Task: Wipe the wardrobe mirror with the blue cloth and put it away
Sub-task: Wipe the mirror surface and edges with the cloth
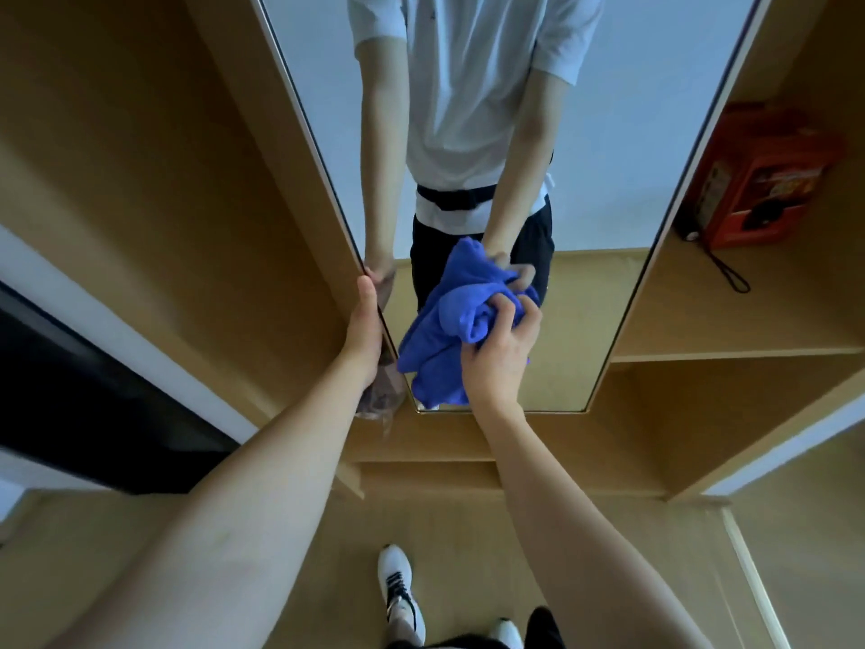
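Wiping step in hand, by the look of it. Right hand (496, 363) bunched round the cloth (449, 330), fingers curled into its folds, pressing it on the lower part of the mirror (599, 217). Left hand (365, 330) laid along the mirror's left edge, fingers mostly straight, thumb side toward the camera; likely steadying the door, though whether the hidden fingers hook behind the edge cannot be told. Cloth crumpled, hanging partly below the right hand, near the mirror's bottom edge.

Next move probably needs firm, even pressure and strokes across the remaining glass, left hand bracing so the panel does not swing. Putting away not yet begun; no obvious storage place visible.

Mirror tall and narrow, set in a light wooden wardrobe (164, 203). Open shelves on the right, a red box (767, 180) on one, a black cord trailing from it. Wooden floor below, white shoes (398, 587) at the bottom. Pale wall reflected in the glass.
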Demonstrator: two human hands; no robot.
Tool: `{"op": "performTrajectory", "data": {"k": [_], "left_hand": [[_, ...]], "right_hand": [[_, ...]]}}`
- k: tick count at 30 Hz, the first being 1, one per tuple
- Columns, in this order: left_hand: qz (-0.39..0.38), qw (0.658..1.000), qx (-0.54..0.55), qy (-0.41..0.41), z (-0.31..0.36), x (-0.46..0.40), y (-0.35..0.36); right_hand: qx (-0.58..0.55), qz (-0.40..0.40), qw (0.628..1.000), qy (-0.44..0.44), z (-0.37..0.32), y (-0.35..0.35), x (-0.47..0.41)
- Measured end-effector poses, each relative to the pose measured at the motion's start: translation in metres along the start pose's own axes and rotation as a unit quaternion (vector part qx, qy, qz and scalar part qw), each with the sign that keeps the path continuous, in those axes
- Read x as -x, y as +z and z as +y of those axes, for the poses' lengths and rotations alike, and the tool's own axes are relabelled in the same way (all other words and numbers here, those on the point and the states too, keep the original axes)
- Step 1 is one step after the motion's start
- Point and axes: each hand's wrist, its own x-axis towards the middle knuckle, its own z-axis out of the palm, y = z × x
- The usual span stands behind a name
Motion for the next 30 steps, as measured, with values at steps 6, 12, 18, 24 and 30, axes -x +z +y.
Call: {"op": "performTrajectory", "data": {"k": [6,12,18,24,30], "left_hand": [[0.034,0.999,-0.015,0.013,-0.004,-0.003,0.004],[-0.068,0.997,0.0,0.029,-0.018,-0.014,-0.006],[0.017,1.0,-0.011,-0.001,0.0,0.002,0.003],[0.01,0.999,-0.015,0.027,-0.003,0.005,0.002],[0.007,1.0,-0.021,0.016,-0.003,0.006,0.001]], "right_hand": [[-0.113,0.031,0.988,0.103,-0.007,-0.005,0.001],[-0.168,0.105,0.98,0.012,-0.054,-0.026,-0.04],[-0.092,0.025,0.99,0.107,0.001,-0.011,-0.001],[-0.163,0.099,0.979,0.071,-0.032,-0.033,-0.021],[-0.117,0.066,0.989,0.059,-0.005,-0.028,-0.024]]}}
